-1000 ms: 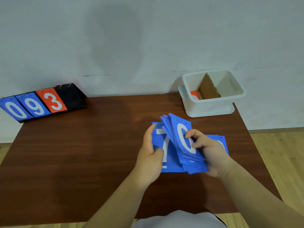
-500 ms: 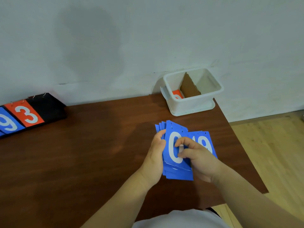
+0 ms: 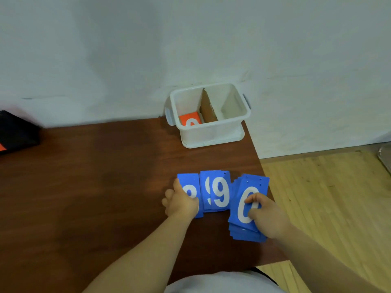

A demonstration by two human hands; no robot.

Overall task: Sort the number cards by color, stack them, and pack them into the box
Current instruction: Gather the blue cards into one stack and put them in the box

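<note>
closest to the camera is a bit of the person's light shirt [image 3: 222, 282], with both bare forearms reaching out over the dark wooden table [image 3: 95, 187]. the right hand [image 3: 266, 218] is gripping a messy stack of blue cards [image 3: 252, 183], thumb pressed on the white "0" on top and fingers curled around its right side. that stack sits right by the table's right edge, lower cards poking out at the bottom. the left hand [image 3: 182, 203] holds the leftmost blue card [image 3: 187, 181], thumb on its face and the other fingers curled at its left edge, so it covers most of the digit and tbh it can't be read. between the two hands lies a small blue pile [image 3: 220, 195] flat on the table with a "9" showing, just beside the left card.

further back, at the table's far right corner against the wall, there's a white plastic box [image 3: 211, 132] split by a cardboard divider [image 3: 208, 108]. an orange number card [image 3: 189, 119] lies in the left compartment. way off at the far left edge sits a black scoreboard stand [image 3: 17, 132], mostly cut off. wooden floor [image 3: 328, 197] shows to the right.
</note>
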